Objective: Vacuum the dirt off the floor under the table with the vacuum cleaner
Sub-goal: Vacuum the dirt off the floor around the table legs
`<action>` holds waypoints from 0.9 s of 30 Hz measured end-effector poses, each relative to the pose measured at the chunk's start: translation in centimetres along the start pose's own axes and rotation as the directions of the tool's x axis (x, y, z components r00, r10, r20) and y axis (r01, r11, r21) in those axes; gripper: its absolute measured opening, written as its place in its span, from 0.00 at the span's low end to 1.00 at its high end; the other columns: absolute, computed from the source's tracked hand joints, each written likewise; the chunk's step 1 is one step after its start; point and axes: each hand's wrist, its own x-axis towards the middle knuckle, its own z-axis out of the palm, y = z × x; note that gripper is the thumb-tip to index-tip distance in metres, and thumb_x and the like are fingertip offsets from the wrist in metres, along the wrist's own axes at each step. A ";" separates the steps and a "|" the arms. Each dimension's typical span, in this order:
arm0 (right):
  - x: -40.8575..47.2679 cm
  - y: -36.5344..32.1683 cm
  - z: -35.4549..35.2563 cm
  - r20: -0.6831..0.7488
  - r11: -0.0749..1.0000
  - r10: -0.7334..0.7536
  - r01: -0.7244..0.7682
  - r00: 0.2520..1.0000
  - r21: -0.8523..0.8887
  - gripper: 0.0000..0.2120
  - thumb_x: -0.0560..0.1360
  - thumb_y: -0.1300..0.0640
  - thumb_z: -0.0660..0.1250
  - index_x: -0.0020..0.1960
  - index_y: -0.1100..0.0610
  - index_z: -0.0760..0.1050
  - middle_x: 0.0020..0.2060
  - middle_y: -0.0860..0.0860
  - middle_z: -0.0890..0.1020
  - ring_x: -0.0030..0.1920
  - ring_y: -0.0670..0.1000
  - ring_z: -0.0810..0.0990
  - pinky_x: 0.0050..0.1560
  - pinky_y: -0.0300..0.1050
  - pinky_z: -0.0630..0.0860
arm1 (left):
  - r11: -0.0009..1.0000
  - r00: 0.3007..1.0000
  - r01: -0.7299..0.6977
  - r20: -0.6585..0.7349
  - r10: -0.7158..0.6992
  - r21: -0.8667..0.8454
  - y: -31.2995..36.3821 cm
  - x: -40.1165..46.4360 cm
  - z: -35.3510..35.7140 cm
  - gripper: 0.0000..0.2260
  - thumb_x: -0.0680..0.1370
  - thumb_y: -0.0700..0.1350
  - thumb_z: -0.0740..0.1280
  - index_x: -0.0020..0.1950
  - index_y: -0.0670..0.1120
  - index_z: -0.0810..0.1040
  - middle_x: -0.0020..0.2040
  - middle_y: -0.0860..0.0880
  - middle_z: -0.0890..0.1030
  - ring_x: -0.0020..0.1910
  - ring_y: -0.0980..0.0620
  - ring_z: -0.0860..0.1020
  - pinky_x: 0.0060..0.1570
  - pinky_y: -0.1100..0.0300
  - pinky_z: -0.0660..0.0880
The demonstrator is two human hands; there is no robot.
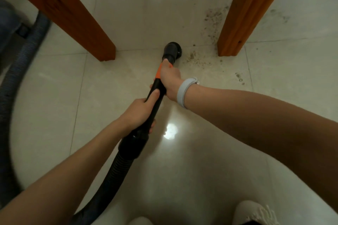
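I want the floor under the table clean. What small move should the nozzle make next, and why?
Probably slide the nozzle a little to the right. Both hands, left hand and right hand, grip the wand, and the nearest dirt lies just right of it, beside the table leg.

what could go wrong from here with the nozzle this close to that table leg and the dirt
The brush nozzle sits left of the dirt, so a fast sweep may scatter crumbs instead of lifting them. Dirt runs right up along the right table leg; the nozzle could knock the wood. The hose loops behind the left table leg and might snag.
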 end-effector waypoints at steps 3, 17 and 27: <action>-1.6 3.0 -0.5 0.002 0.997 -0.004 0.004 1.000 -0.071 0.22 0.80 0.41 0.49 0.44 0.59 0.66 0.51 0.60 0.79 0.52 0.62 0.80 0.57 0.58 0.77 | 0.998 0.999 0.043 0.028 -0.044 0.051 -1.4 -1.8 0.0 0.23 0.79 0.61 0.55 0.41 0.42 0.69 0.25 0.42 0.74 0.21 0.47 0.72 0.25 0.60 0.71; -2.5 5.9 -6.4 -0.051 0.988 0.126 -0.121 0.991 0.095 0.19 0.79 0.40 0.51 0.54 0.55 0.66 0.41 0.54 0.75 0.49 0.60 0.80 0.54 0.56 0.78 | 0.989 0.990 0.025 0.135 -0.044 0.144 -0.9 -3.8 3.7 0.21 0.79 0.61 0.56 0.42 0.43 0.71 0.23 0.45 0.73 0.21 0.47 0.71 0.26 0.62 0.71; -1.2 4.4 -6.5 -0.032 0.992 0.117 -0.116 0.993 0.043 0.22 0.79 0.39 0.50 0.60 0.56 0.66 0.52 0.58 0.77 0.52 0.61 0.80 0.55 0.57 0.78 | 0.997 0.997 -0.004 0.078 -0.002 0.073 -0.7 -2.6 4.7 0.22 0.79 0.61 0.57 0.42 0.41 0.71 0.23 0.45 0.73 0.19 0.48 0.72 0.24 0.61 0.70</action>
